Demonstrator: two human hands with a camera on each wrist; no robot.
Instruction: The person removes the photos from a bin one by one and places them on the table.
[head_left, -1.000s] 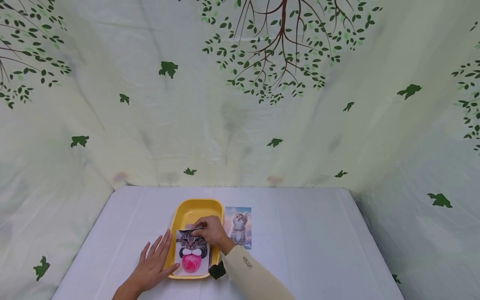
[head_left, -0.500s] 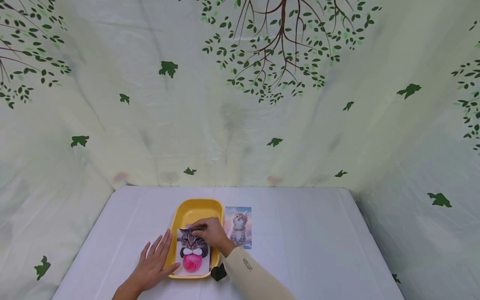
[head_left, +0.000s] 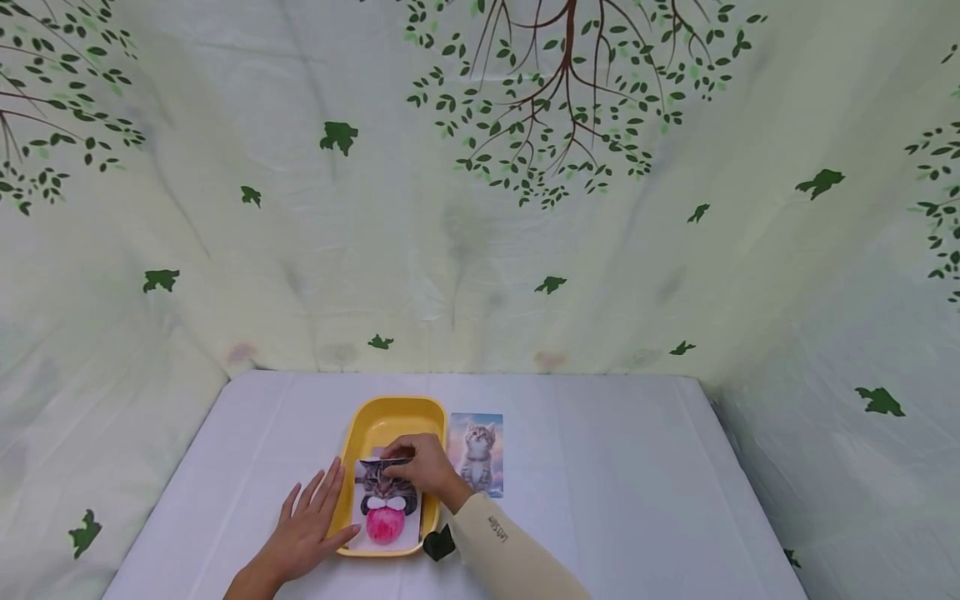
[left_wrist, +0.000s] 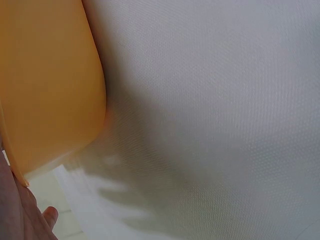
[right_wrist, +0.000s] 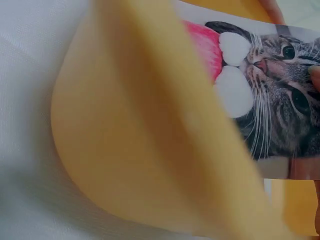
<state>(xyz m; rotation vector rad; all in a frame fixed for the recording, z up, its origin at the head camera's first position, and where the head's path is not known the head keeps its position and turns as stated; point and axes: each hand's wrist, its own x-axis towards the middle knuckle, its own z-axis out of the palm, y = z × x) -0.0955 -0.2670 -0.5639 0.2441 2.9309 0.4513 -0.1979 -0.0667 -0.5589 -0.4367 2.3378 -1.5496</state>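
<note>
In the head view, a cat photo card (head_left: 385, 527) with a pink ball on it leans inside a yellow tray (head_left: 390, 408). My right hand (head_left: 422, 463) pinches the card's top edge between thumb and fingers. Up close in the right wrist view, the glossy card (right_wrist: 272, 85) shows the cat's face sideways, partly behind the tray's blurred rim. My left hand (head_left: 309, 525) rests against the tray's left side with fingers straight and spread. The left wrist view has the tray's outer wall (left_wrist: 50, 75) and a little of that hand (left_wrist: 25, 215).
A second card, a kitten picture (head_left: 477, 446), lies face up on the white-covered table (head_left: 600, 483), just right of the tray. By the right sleeve (head_left: 510, 550) is a small black object (head_left: 438, 543). A curtain (head_left: 465, 250) printed with leaves rises behind the table.
Hardly anything differs. The right hand and the cat card have shifted very slightly, while the left hand, the tray and the kitten card stay where they were.
</note>
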